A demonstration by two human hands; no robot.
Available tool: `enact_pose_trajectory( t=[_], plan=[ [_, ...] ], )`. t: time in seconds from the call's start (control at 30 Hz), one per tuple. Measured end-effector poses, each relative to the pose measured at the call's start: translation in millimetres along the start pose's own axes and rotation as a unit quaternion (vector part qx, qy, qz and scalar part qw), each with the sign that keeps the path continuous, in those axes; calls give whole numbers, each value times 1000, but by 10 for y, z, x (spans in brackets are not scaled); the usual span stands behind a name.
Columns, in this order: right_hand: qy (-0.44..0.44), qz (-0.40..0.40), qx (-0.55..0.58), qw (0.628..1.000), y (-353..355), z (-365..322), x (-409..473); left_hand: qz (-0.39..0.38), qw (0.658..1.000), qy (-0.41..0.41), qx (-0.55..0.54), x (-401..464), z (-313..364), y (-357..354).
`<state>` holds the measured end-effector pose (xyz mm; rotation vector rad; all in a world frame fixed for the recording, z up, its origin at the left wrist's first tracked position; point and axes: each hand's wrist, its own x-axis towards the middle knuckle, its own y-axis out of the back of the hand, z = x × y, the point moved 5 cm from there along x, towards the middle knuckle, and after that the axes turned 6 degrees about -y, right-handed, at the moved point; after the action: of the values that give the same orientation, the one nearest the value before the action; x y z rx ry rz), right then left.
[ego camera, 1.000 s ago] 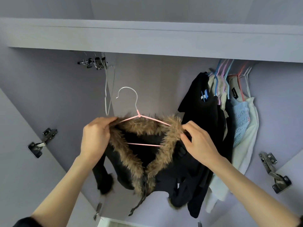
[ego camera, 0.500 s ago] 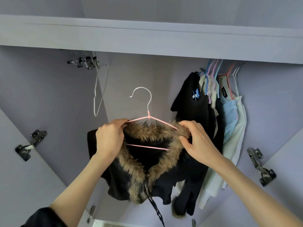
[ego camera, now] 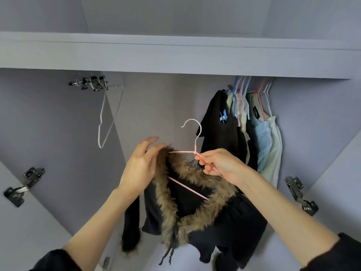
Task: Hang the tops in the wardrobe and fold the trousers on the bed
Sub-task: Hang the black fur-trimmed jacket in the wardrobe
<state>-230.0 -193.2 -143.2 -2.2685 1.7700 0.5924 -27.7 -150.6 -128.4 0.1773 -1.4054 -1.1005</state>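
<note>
A black top with a brown fur collar [ego camera: 187, 204] hangs on a pink hanger with a white hook [ego camera: 192, 133], held up inside the open wardrobe. My right hand [ego camera: 218, 165] grips the hanger's right arm just below the hook. Fingers straight, my left hand [ego camera: 141, 165] rests against the fur at the top's left shoulder. The hook is free in the air, below the shelf edge and left of the hung clothes.
Several tops on coloured hangers [ego camera: 252, 124] hang at the right of the wardrobe. An empty white hanger [ego camera: 106, 118] and some metal clips [ego camera: 91, 84] hang at the upper left. A shelf [ego camera: 175, 53] spans above. Door hinges [ego camera: 25, 184] [ego camera: 300, 194] flank the opening.
My right hand moved from the fur shoulder to grip the hanger near its hook. My left hand let go of the shoulder and opened. The hanger tilted and shifted right.
</note>
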Motion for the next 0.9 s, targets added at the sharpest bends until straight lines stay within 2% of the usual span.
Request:
enact_pose_trajectory(
  t=[0.17, 0.27, 0.4, 0.63, 0.9],
  plan=[
    [-31, -77, 171, 982, 37, -29, 217, 107, 983, -124, 78, 330, 240, 306],
    [-9, -110, 274, 955, 66, -79, 335, 127, 960, -172, 183, 607, 360, 421],
    [47, -119, 332, 934, 174, -310, 485, 132, 939, -158, 274, 975, 391, 480],
    [146, -91, 387, 906, 546, -828, 663, 126, 932, -137, 311, 1240, 299, 449],
    [180, -79, 406, 893, 748, -1351, 1053, 113, 927, -146, 326, 1283, 232, 412]
  ],
)
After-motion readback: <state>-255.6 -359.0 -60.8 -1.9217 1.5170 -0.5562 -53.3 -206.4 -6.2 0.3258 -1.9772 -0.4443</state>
